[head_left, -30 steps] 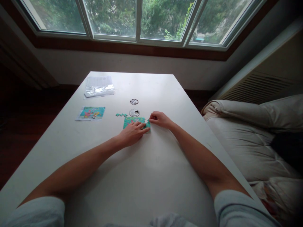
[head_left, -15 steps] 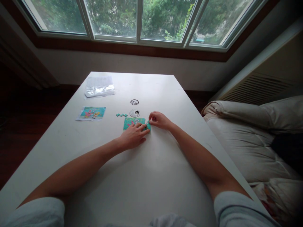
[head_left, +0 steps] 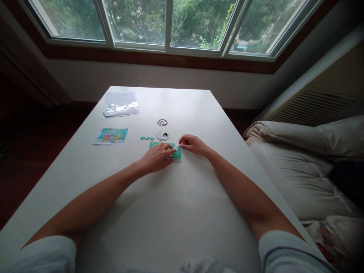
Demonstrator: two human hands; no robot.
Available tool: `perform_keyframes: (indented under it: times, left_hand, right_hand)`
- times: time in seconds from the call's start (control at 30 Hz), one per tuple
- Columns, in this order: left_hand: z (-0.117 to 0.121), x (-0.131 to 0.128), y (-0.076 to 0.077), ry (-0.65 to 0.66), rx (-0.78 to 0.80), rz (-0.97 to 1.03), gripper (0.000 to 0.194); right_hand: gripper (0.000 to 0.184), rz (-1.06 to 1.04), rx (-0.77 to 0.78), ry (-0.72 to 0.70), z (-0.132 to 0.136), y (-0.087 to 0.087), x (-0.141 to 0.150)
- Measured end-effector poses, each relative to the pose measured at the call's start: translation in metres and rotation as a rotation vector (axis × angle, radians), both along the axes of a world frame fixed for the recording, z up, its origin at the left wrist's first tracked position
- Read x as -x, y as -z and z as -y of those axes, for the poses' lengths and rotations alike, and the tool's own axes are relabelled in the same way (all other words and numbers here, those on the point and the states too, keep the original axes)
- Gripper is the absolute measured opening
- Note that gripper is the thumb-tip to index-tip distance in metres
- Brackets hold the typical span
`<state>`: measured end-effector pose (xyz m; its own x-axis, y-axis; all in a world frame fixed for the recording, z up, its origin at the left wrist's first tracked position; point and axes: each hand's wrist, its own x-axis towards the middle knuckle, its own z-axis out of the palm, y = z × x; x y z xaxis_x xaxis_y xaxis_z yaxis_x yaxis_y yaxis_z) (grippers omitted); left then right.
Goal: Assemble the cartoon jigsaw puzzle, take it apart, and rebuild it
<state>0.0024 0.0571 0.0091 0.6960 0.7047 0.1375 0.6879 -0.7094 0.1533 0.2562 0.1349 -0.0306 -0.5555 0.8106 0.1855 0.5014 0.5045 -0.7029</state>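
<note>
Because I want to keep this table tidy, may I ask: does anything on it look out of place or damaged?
Nothing looks clearly damaged or spilled. Only the loose green pieces stand out mildly: they lie just outside the puzzle, near its far left corner.

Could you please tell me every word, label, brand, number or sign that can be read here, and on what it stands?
No text can be read.
Clear packet: faint marks, too blurred to tell whether they are print.
Picture sheet: colourful figures, no legible lettering.
Puzzle: partly under the left hand, no legible lettering.
Far round item and near round item: markings too small to read.
</note>
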Motion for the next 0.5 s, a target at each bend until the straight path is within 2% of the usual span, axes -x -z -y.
perform_keyframes:
  times: [0.13,0.27,0.37,0.5]
  left_hand:
    - [-0.023,0.019,0.001,-0.259,-0.075,0.001,0.031]
    - [-0.045,0.044,0.009,-0.468,-0.151,0.002,0.030]
    - [-0.054,0.055,0.017,-0.534,-0.149,0.019,0.028]
    - [-0.058,0.058,0.023,-0.561,-0.120,0.054,0.025]
  right_hand:
    - [0.015,-0.024,0.040,0.024,-0.001,0.002,-0.002]
    - [0.014,-0.011,0.023,0.032,0.000,0.000,0.000]
    - [0.015,-0.011,0.022,0.038,0.001,-0.001,0.001]
    - [0.015,-0.014,0.007,0.046,0.001,-0.001,0.002]
